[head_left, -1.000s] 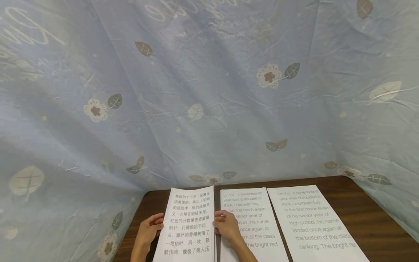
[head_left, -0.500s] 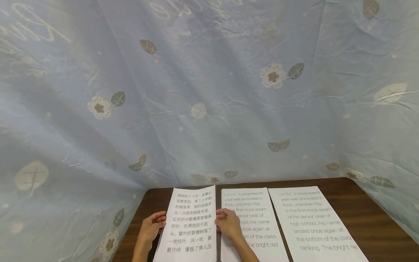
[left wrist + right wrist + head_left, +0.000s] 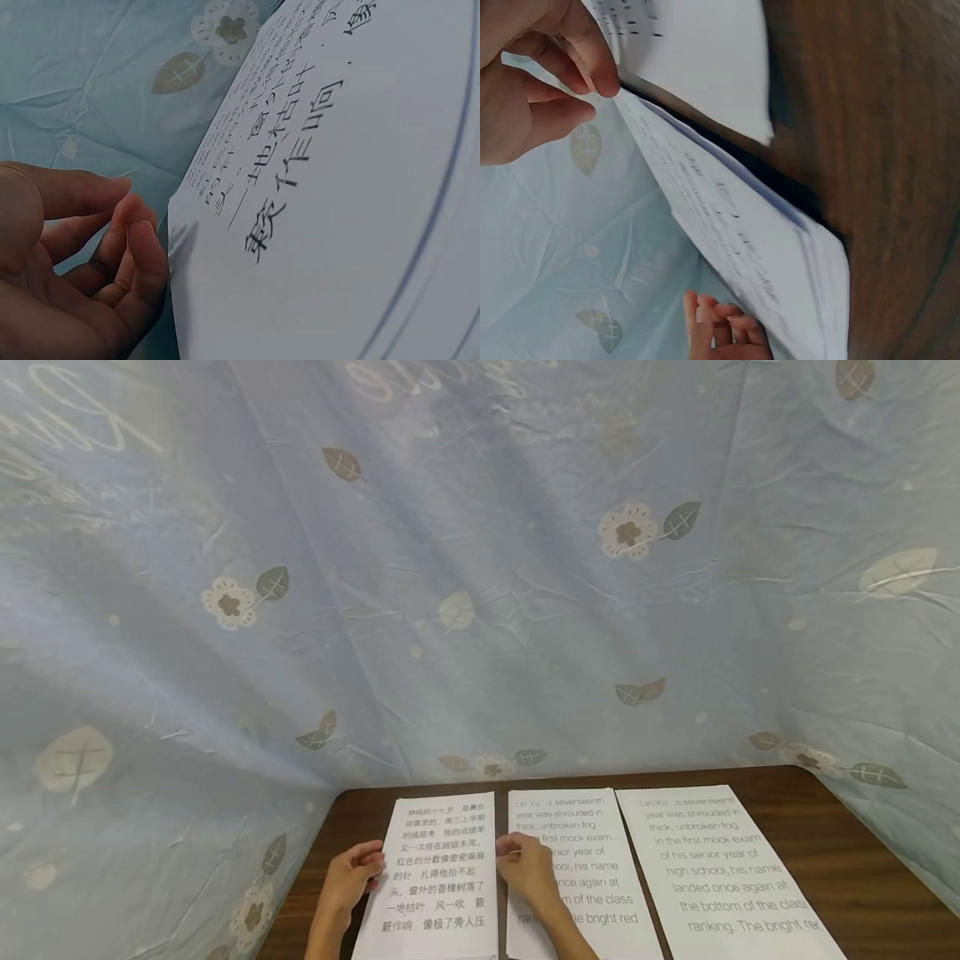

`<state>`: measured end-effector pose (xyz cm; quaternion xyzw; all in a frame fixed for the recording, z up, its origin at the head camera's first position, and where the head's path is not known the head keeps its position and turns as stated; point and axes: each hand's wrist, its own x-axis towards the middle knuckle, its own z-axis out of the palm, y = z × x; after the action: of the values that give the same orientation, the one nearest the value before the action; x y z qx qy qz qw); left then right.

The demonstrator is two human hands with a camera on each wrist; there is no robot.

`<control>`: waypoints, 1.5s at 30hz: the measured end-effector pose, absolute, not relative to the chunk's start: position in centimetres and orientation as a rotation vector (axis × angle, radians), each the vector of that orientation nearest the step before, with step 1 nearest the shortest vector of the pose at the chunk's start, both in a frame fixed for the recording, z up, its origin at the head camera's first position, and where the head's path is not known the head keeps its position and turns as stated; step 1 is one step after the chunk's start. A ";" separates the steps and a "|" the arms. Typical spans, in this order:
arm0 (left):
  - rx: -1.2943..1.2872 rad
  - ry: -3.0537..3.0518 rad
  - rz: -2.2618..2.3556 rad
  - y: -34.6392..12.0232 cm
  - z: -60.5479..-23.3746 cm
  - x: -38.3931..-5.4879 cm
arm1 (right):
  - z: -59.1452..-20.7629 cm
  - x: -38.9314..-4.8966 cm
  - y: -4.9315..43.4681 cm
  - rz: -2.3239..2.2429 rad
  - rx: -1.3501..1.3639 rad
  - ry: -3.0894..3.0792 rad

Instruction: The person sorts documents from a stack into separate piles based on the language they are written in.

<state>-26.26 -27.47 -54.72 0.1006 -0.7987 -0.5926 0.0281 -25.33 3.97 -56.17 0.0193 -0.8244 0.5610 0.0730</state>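
A stack of white sheets printed with Chinese characters (image 3: 442, 914) lies flat on the left of the dark wood table. Just off its left edge is my left hand (image 3: 350, 878); in the left wrist view its loosely curled fingers (image 3: 146, 255) sit right beside the paper with nothing between them and the thumb. At the opposite edge, my right hand (image 3: 528, 870) has its fingertips by the sheets' side, and the right wrist view shows its thumb apart from the fingers (image 3: 600, 64). The right hand also covers part of the middle stack of English-printed sheets (image 3: 592, 935).
Another English-printed stack (image 3: 727, 868) lies at a slant on the right. The brown table (image 3: 847, 852) shows at both sides and in narrow gaps between stacks. A blue cloth with leaves and flowers (image 3: 480, 693) hangs behind and along the sides.
The top of the Chinese-printed paper was curved up between both hands and now lies flat. The fingers have let go and drawn slightly away from its edges.
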 end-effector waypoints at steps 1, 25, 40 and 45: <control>0.307 -2.464 -1.829 -27.4 -54.6 -26.2 | -56.1 -25.4 4.1 1.694 0.066 -2.476; 0.303 -2.468 -1.859 -25.1 -53.9 -26.1 | -54.9 -24.9 8.3 1.880 -0.049 -2.485; 0.213 -2.523 -1.826 -23.4 -53.7 -26.1 | -54.8 -24.6 11.7 1.781 -0.132 -2.522; 0.205 -2.560 -1.819 -22.4 -53.5 -26.1 | -54.7 -24.4 12.5 1.764 -0.157 -2.524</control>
<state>-26.07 -22.39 -53.47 0.0653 -0.8135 -0.5779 -0.0027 -24.45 12.47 -54.71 -0.0508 -0.8183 0.5718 0.0293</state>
